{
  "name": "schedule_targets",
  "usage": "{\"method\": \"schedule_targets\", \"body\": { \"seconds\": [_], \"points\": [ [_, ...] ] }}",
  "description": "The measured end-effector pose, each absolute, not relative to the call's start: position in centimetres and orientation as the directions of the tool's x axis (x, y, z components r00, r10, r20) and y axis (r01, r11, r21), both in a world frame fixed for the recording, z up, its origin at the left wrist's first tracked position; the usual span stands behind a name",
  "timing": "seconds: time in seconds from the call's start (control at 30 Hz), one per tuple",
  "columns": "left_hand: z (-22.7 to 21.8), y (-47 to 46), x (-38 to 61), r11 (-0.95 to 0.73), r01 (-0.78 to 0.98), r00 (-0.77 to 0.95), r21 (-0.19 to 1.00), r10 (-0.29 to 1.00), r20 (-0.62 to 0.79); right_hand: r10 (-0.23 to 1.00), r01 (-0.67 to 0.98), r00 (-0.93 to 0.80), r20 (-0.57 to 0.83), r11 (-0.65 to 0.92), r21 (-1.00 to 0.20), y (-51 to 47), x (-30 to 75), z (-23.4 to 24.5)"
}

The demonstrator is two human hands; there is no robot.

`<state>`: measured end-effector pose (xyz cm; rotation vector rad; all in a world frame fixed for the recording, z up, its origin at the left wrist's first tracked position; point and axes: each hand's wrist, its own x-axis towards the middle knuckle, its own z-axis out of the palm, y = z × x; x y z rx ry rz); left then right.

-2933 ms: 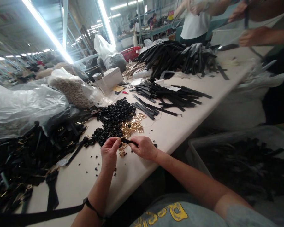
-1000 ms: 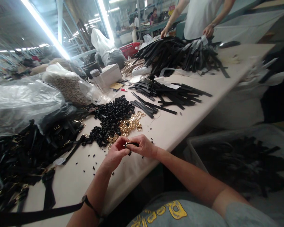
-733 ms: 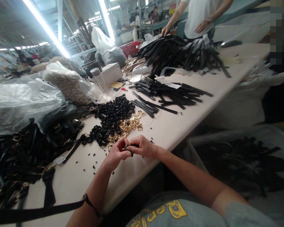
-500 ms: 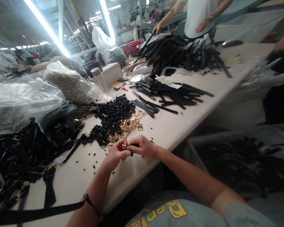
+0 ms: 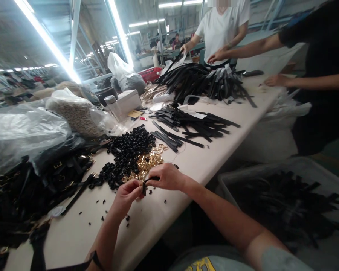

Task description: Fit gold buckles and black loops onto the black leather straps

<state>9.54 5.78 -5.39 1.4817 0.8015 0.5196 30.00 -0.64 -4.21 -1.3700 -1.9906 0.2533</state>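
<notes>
Pinching a black strap, left hand and right hand hover over a cluttered factory table.

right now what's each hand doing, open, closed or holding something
Left hand: closed, pinching the lower end of a short black strap.
Right hand: closed, pinching the strap's upper end.

Both hands pinch a black strap over the table.
</notes>
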Motion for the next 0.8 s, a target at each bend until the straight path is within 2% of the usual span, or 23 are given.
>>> {"method": "schedule_targets", "body": {
  "seconds": [0.13,0.2,0.23,0.27,0.33,0.4,0.5,0.6,0.67,0.73,0.8],
  "points": [
    [-4.9,5.3,10.0,-0.079,0.261,0.609,0.962,0.787,-0.101,0.804,0.802,-0.412,0.429,0.543,-0.248,1.7,30.3,-2.6],
    [-4.8,5.2,10.1,-0.090,0.279,0.589,0.956,0.803,-0.096,0.750,0.787,-0.448,0.487,0.589,-0.183,2.4,29.9,-2.3],
    [-4.8,5.2,10.1,-0.073,0.277,0.568,0.958,0.817,-0.101,0.735,0.788,-0.413,0.538,0.585,-0.194,2.5,29.7,-2.4],
    [-4.8,5.2,10.1,-0.049,0.262,0.540,0.964,0.836,-0.104,0.733,0.794,-0.334,0.592,0.557,-0.242,2.4,29.4,-2.5],
    [-4.8,5.3,10.1,-0.006,0.202,0.478,0.979,0.873,-0.093,0.768,0.785,-0.085,0.635,0.444,-0.432,1.8,28.9,-3.1],
    [-4.9,5.4,10.1,-0.001,0.126,0.433,0.992,0.900,-0.054,0.830,0.700,0.104,0.548,0.330,-0.633,0.8,28.4,-4.0],
    [-5.2,5.2,10.3,0.020,0.047,0.414,0.999,0.909,-0.037,0.917,0.526,0.106,0.384,0.276,-0.805,-0.2,27.6,-5.3],
    [-5.4,4.9,10.8,0.067,0.004,0.402,0.998,0.913,-0.063,0.944,0.279,0.101,0.315,0.278,-0.919,-0.1,26.8,-6.0],
    [-5.3,4.7,11.1,0.077,-0.006,0.386,0.997,0.920,-0.069,0.964,0.016,0.115,0.240,0.240,-0.971,0.2,26.2,-6.1],
    [-5.2,4.5,11.3,0.086,-0.001,0.376,0.996,0.923,-0.079,0.984,-0.246,0.101,0.147,0.168,-0.955,0.5,25.6,-6.1],
    [-5.2,4.3,11.5,0.094,-0.001,0.380,0.996,0.921,-0.086,0.994,-0.432,0.079,0.080,0.107,-0.895,0.6,25.1,-6.3]
  ]
}}
